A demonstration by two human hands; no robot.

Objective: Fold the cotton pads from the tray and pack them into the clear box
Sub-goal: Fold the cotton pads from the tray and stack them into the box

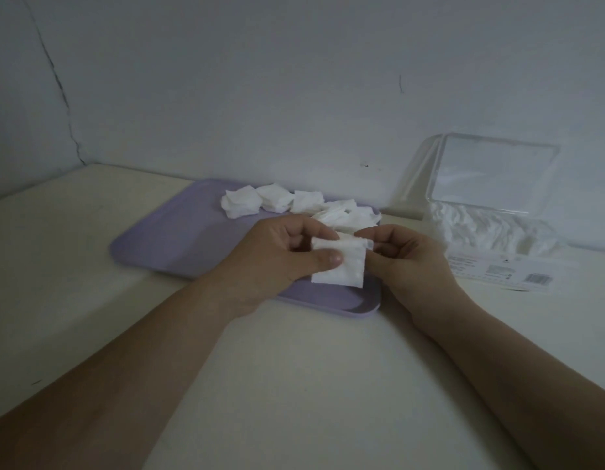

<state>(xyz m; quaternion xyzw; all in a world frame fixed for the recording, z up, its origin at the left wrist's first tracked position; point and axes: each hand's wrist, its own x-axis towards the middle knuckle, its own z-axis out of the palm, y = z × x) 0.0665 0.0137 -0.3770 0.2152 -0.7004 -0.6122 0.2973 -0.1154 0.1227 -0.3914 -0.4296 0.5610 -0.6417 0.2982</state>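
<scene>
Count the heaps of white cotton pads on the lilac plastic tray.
4: three small stacks in a row along the far edge of the lilac tray, plus a loose jumble right of them. The left hand and right hand, pinching another white pad, may hide others.

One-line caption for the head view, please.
A cotton pad pinched between left hand and right hand over the lilac tray; clear box open beside it.

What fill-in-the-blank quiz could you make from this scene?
The left hand and right hand together hold one ____.
The loose pads lie on the purple ____.
The clear box, to the right, has its lid ____.
Missing words: cotton pad; tray; open.
</scene>
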